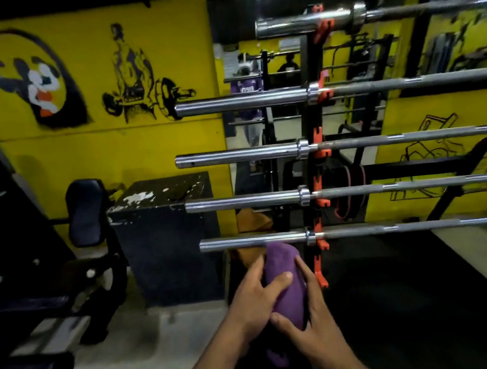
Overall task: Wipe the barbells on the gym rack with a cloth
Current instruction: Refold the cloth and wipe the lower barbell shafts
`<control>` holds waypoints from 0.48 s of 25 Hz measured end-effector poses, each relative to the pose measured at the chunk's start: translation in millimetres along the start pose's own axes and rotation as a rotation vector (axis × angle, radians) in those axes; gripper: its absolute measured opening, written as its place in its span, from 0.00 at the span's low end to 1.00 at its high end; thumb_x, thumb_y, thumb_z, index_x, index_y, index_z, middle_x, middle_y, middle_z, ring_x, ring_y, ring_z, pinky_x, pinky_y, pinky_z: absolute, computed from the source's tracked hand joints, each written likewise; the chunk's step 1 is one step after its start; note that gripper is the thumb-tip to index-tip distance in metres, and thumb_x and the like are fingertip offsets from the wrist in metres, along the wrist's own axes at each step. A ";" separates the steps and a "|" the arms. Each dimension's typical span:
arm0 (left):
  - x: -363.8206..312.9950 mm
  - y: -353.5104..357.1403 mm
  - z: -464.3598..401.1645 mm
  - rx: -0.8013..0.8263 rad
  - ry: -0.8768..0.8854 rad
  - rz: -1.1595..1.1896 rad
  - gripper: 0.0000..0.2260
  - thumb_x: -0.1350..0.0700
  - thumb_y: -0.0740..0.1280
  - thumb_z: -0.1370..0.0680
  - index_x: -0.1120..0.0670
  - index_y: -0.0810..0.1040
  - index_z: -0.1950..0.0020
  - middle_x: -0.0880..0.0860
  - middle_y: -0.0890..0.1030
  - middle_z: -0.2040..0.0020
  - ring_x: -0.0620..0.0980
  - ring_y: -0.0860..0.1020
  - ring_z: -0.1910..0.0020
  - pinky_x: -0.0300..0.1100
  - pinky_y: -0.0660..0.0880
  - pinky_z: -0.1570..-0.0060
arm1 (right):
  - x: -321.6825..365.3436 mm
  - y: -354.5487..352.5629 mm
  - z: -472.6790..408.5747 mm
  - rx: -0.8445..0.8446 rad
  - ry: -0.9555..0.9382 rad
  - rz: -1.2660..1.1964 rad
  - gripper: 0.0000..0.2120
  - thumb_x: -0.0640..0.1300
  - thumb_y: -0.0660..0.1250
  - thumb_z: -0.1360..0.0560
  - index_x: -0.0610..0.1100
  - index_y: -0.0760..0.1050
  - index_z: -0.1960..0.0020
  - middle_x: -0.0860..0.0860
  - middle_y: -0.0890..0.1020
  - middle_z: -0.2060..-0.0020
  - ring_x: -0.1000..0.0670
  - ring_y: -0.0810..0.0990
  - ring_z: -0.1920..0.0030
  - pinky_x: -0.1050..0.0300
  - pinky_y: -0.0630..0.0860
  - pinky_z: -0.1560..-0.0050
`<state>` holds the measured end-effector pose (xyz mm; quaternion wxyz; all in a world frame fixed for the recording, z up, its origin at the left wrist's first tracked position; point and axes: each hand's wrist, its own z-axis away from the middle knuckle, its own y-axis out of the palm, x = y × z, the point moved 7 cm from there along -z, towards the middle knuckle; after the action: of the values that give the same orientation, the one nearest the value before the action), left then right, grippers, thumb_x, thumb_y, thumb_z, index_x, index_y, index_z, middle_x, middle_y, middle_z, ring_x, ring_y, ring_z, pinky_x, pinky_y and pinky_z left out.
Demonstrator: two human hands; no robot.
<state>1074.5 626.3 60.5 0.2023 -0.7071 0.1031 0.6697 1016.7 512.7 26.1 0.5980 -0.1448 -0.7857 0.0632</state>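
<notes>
Several steel barbells lie level on a black rack (316, 213) with orange hooks. The lowest barbell (252, 241) has its sleeve end pointing left. Just below that sleeve, both hands hold a bunched purple cloth (285, 291). My left hand (254, 300) grips the cloth from the left with the thumb across its front. My right hand (314, 318) cups it from the right and below. The top of the cloth sits close under the lowest sleeve; whether it touches is unclear. The barbell above it (243, 203) and the others higher up are untouched.
A black box (165, 240) with chipped paint stands left of the rack. Further left is a padded black gym machine (86, 214). A mirror (257, 75) hangs behind the rack on the yellow painted wall. A dark mat (406, 302) covers the floor on the right.
</notes>
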 end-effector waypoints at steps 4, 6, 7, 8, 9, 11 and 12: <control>-15.0 4.7 -65.1 0.259 0.034 -0.072 0.09 0.46 0.65 0.19 0.46 0.78 0.40 0.48 0.82 0.43 0.44 0.78 0.44 0.52 0.75 0.38 | -26.9 -24.7 -66.2 -0.224 0.024 -0.304 0.36 0.55 0.72 0.29 0.58 0.63 0.24 0.60 0.74 0.31 0.53 0.73 0.29 0.51 0.71 0.29; -20.2 -17.6 -97.4 0.270 0.153 -0.231 0.12 0.45 0.64 0.19 0.43 0.78 0.37 0.42 0.81 0.40 0.39 0.77 0.39 0.48 0.72 0.33 | -44.8 -29.8 -97.4 -0.280 0.146 -0.511 0.23 0.48 0.68 0.22 0.55 0.68 0.28 0.51 0.81 0.38 0.46 0.81 0.38 0.40 0.78 0.39; -22.9 -32.4 -114.3 0.251 0.209 -0.335 0.12 0.46 0.64 0.18 0.42 0.76 0.35 0.40 0.80 0.38 0.36 0.76 0.38 0.43 0.71 0.32 | -44.9 -36.0 -112.2 -0.335 0.149 -0.522 0.20 0.48 0.66 0.20 0.56 0.69 0.29 0.50 0.82 0.38 0.46 0.82 0.39 0.43 0.80 0.41; -27.6 -49.1 -130.3 0.227 0.257 -0.431 0.14 0.46 0.63 0.17 0.41 0.75 0.32 0.38 0.78 0.36 0.34 0.74 0.37 0.40 0.70 0.32 | -40.9 -46.3 -126.7 -0.416 0.104 -0.473 0.20 0.50 0.66 0.22 0.59 0.70 0.30 0.51 0.80 0.36 0.49 0.81 0.38 0.49 0.80 0.40; -32.9 -68.8 -146.9 0.206 0.309 -0.523 0.16 0.47 0.63 0.17 0.41 0.72 0.29 0.38 0.76 0.33 0.33 0.72 0.35 0.36 0.68 0.31 | -32.0 -61.1 -141.1 -0.515 0.049 -0.399 0.23 0.55 0.69 0.24 0.61 0.70 0.30 0.53 0.78 0.33 0.52 0.79 0.36 0.56 0.77 0.38; -45.1 -103.2 -185.4 0.164 0.447 -0.680 0.22 0.47 0.62 0.17 0.40 0.65 0.24 0.39 0.69 0.26 0.35 0.67 0.29 0.29 0.61 0.30 | -10.4 -87.5 -171.5 -0.663 -0.034 -0.165 0.33 0.64 0.67 0.29 0.56 0.67 0.27 0.52 0.75 0.32 0.54 0.75 0.34 0.62 0.71 0.34; -51.3 -117.9 -204.7 0.141 0.500 -0.750 0.24 0.47 0.62 0.17 0.40 0.61 0.22 0.39 0.65 0.24 0.37 0.63 0.26 0.29 0.58 0.28 | -0.6 -98.0 -186.1 -0.696 -0.074 -0.047 0.35 0.65 0.64 0.29 0.51 0.64 0.26 0.50 0.74 0.32 0.54 0.74 0.33 0.63 0.68 0.32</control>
<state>1304.8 638.8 133.0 0.4472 -0.8202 -0.0690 0.3502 1180.3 405.7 103.8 0.4853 -0.3197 -0.7843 -0.2169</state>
